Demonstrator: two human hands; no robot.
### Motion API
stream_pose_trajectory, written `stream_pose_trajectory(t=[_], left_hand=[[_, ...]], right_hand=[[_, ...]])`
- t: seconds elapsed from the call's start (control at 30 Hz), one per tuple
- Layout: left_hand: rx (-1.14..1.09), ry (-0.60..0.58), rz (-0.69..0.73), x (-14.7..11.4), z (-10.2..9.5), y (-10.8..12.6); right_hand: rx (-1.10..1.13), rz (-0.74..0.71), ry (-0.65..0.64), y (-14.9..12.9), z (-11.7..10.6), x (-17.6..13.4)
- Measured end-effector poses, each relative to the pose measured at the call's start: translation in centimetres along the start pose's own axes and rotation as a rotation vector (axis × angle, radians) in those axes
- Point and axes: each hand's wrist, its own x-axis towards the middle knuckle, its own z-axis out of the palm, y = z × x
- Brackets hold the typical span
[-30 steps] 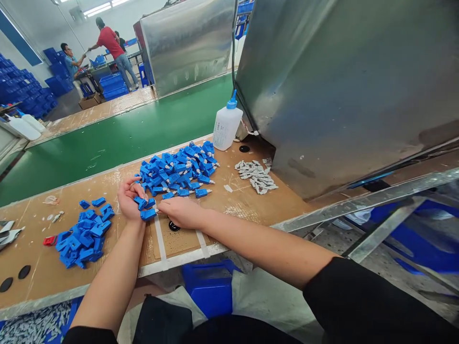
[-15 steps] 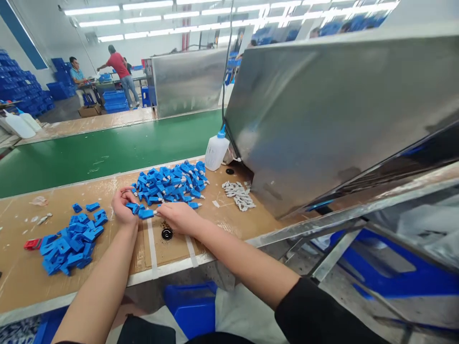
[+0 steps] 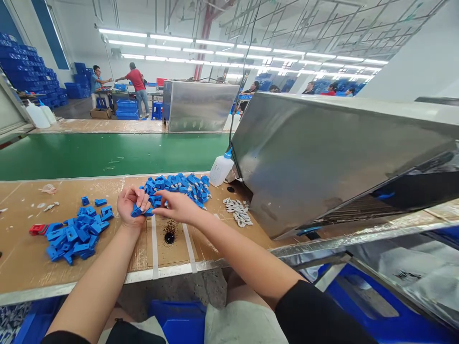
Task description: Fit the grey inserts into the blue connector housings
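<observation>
My left hand (image 3: 132, 205) is curled around a few small blue plastic parts (image 3: 137, 210), and a white tip shows among its fingers. Close beside it is my right hand (image 3: 176, 207), thumb and forefinger spread apart, with the thumb by the end of one blue part; whether they touch I cannot tell. Behind both hands lies a heap of blue parts with whitish tips (image 3: 195, 187). Another pile of blue parts (image 3: 81, 234) lies left of my left forearm. Small grey-white pieces (image 3: 238, 212) are gathered to the right.
A white squeeze bottle (image 3: 221, 170) stands beside a large sheet-metal housing (image 3: 304, 162). Beyond the cardboard-covered bench (image 3: 125, 251) runs a green belt (image 3: 82, 155). A red object (image 3: 37, 230) touches the left pile. A black round hole or disc (image 3: 169, 237) sits before my hands, with dark specks around.
My right thumb and forefinger have parted from the blue part they were pinching. My left fingers have curled further over the parts. The head view has tilted up.
</observation>
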Motion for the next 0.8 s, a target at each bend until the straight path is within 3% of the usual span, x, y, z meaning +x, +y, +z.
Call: stream_pose_trajectory(t=[0.1, 0.2, 0.27, 0.33, 0.43, 0.5, 0.57, 0.67, 0.8], left_hand=[[0.022, 0.027, 0.019, 0.0, -0.1, 0.1], [0.021, 0.111, 0.084, 0.4, -0.3, 0.5], [0.035, 0.188, 0.086, 0.9, -0.4, 0.7], [0.154, 0.218, -0.027, 1.3, -0.2, 0.4], [0.448, 0.078, -0.302, 1.3, 0.3, -1.1], [0.589, -0.029, -0.382, 1.0, 0.7, -2.2], [0.661, -0.058, -0.398, 0.6, 0.8, -2.8], [0.651, 0.029, -0.403, 0.7, 0.5, -2.5], [0.331, 0.205, -0.321, 1.7, -0.4, -0.5]], right_hand=[[0.124, -0.061, -0.026, -1.9, 3.0, -0.2], [0.157, -0.050, 0.046, -1.7, 3.9, -0.8], [0.200, -0.024, 0.110, -0.8, 3.5, -1.6], [0.236, 0.028, 0.199, 0.0, 2.7, -2.4], [0.197, 0.142, 0.295, 0.1, 1.8, -3.3], [0.117, 0.204, 0.295, -0.3, 1.7, -3.5], [0.034, 0.229, 0.259, -0.6, 1.5, -3.6], [-0.066, 0.263, 0.239, 0.5, 0.3, -5.2], [-0.316, 0.437, 0.299, 5.8, -3.2, -11.2]])
